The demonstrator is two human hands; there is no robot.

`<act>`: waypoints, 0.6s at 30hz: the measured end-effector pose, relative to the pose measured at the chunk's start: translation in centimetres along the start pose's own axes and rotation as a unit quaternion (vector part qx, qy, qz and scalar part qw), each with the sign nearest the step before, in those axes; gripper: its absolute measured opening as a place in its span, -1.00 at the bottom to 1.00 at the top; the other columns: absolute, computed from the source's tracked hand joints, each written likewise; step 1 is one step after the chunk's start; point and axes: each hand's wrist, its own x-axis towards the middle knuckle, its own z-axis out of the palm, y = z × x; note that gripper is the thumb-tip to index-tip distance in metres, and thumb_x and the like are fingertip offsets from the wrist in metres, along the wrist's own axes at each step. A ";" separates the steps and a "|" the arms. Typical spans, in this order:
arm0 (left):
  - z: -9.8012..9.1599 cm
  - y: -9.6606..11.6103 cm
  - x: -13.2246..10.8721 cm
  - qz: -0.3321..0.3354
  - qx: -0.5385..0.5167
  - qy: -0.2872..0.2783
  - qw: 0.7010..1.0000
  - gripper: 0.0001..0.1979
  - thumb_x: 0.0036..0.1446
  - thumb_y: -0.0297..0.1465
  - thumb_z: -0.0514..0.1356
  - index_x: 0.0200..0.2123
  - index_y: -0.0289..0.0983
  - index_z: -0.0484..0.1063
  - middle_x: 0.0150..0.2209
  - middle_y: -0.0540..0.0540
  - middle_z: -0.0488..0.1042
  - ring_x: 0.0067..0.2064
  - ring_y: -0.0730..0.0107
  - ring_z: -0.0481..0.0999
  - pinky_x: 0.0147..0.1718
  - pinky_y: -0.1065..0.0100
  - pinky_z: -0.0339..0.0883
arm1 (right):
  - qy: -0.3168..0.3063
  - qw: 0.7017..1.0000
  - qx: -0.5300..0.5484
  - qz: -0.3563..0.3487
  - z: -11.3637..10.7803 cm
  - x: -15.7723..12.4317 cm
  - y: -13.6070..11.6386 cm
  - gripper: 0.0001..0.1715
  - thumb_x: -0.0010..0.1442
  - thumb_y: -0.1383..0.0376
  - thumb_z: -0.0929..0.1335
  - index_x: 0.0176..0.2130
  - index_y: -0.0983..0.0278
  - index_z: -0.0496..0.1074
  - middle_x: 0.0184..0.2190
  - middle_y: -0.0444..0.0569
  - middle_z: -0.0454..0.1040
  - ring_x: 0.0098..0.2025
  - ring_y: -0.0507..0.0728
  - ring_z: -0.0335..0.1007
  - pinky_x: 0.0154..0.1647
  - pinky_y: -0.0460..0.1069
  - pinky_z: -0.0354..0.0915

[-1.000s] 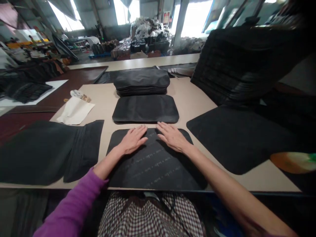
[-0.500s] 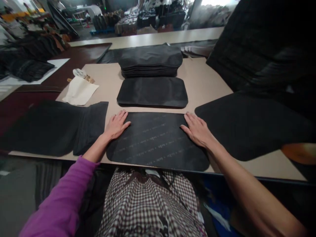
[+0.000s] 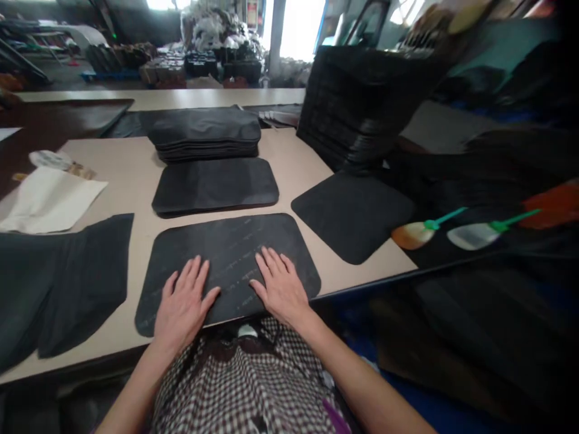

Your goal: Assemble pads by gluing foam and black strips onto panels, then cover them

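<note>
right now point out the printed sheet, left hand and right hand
Printed sheet (image 3: pixel 231 264), head view: middle of its upper face
Left hand (image 3: pixel 181 306), head view: its back
Right hand (image 3: pixel 281 290), head view: its back

A dim interior is lit chiefly by daylight from a background window, which is burned out to white. A soft sheen is cast on the low stack of black panels, while detail in the tall dark pile is swallowed by shadow. Lettering on the printed black panel is barely resolved. The right margin is blurred and darkened almost to black.
</note>
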 end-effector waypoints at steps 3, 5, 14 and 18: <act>0.2 -3.5 -3.3 -0.014 0.005 0.019 1.000 -0.31 0.38 -0.07 -0.10 0.48 -0.20 -0.09 0.46 -0.24 0.00 0.46 -0.02 0.03 0.31 -0.13 -0.01 | 0.000 0.999 -0.033 0.035 -0.6 -2.5 3.2 -0.24 0.48 0.00 0.23 0.43 0.35 0.04 0.45 0.17 -0.08 0.47 0.28 -0.19 0.42 0.29 -0.07; 0.1 -5.2 -5.6 -0.030 0.016 0.024 0.999 -0.28 0.37 -0.09 -0.11 0.48 -0.26 -0.15 0.47 -0.29 -0.04 0.46 -0.08 0.01 0.29 -0.17 0.01 | 0.002 0.997 -0.057 0.054 -0.9 -4.3 5.5 -0.24 0.49 0.00 0.19 0.44 0.37 0.02 0.45 0.18 -0.09 0.47 0.29 -0.19 0.41 0.30 -0.07; -3.5 -9.7 -5.5 -0.077 0.019 0.020 0.997 -0.34 0.34 -0.05 -0.07 0.41 -0.19 0.10 0.37 -0.23 0.24 0.36 -0.05 0.24 0.25 -0.06 0.15 | 0.020 0.994 -0.048 0.095 -3.2 -3.6 13.7 -0.39 0.52 0.08 0.03 0.33 0.34 0.19 0.29 0.16 0.28 0.26 0.29 0.28 0.18 0.19 0.34; -4.9 -13.9 3.9 -0.129 -0.108 -0.048 0.985 -0.32 0.32 0.03 -0.01 0.39 -0.15 0.13 0.22 -0.19 0.43 0.14 0.07 0.48 0.05 0.11 0.40 | -0.032 0.995 0.032 0.087 -4.9 4.5 15.4 -0.44 0.49 0.10 0.11 0.35 0.26 0.13 0.30 0.09 0.26 0.27 0.26 0.25 0.20 0.12 0.31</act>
